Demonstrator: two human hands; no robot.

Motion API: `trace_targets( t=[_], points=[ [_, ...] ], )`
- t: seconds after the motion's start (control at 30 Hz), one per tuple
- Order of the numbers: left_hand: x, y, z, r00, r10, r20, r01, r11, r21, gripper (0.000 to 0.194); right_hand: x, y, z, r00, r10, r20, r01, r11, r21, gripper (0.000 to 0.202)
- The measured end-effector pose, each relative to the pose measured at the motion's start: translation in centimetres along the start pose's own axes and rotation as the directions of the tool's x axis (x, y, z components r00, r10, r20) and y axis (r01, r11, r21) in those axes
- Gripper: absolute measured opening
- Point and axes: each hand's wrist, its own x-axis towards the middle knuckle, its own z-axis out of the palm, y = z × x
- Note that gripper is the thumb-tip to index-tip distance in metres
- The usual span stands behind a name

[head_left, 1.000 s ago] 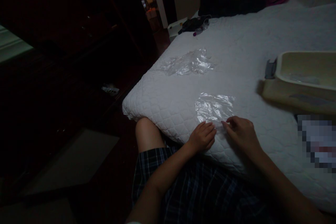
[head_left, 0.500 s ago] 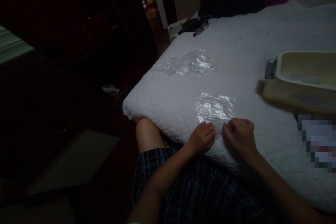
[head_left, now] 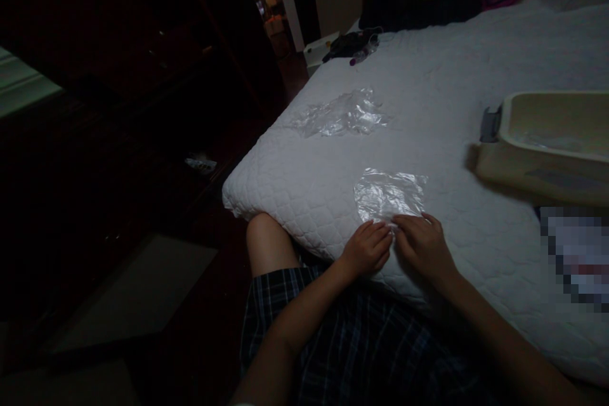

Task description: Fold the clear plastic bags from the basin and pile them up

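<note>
Clear plastic sheet (head_left: 390,193): it is lying spread and wrinkled on the white quilted bed (head_left: 285,168), close to the near edge and right of the near left corner; its near side is meeting the fingers, the rest is stretching out beyond them.
Left grip (head_left: 368,247): it is resting palm down at the sheet's near left part, fingers lying side by side; the thumb is hiding, so I cannot tell whether it is pinching the plastic.
Right grip (head_left: 425,244): it is bending over the near right part, fingertips pointing toward the left grip and almost meeting it; whether it is pinching the plastic, I cannot tell.
Crumpled clear plastic (head_left: 345,115): it is lying farther from the near edge, toward the bed's left edge, well apart from both hands.
Cream tub (head_left: 537,168): it is standing right of the sheet, its grey latch (head_left: 490,125) facing the left edge.
</note>
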Motion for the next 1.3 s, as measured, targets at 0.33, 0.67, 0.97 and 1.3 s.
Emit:
trace_targets(
  t=[0.33,0.67,0.97,1.3],
  points=[
    [0.0,0.0,0.0,1.0,0.016,-0.015,-0.016,1.0,0.008,0.03,-0.7,1.1,0.8,0.997,0.005,0.083,0.001,0.997,-0.071,0.031],
    [-0.2,0.1,0.0,0.994,0.045,-0.095,-0.04,0.998,0.054,0.035,-0.9,1.6,0.5,0.98,0.055,0.191,-0.048,0.998,-0.042,0.037],
    [-0.4,0.1,0.2,0.996,0.048,-0.08,-0.04,0.994,0.103,0.035,-0.6,2.6,0.2,0.98,0.112,0.164,-0.129,0.987,0.096,0.038],
    [-0.3,0.2,0.0,0.999,0.035,-0.02,-0.032,0.994,0.106,0.037,1.1,4.7,-3.6,0.96,0.232,0.158,-0.261,0.946,0.194,0.029]
  ],
)
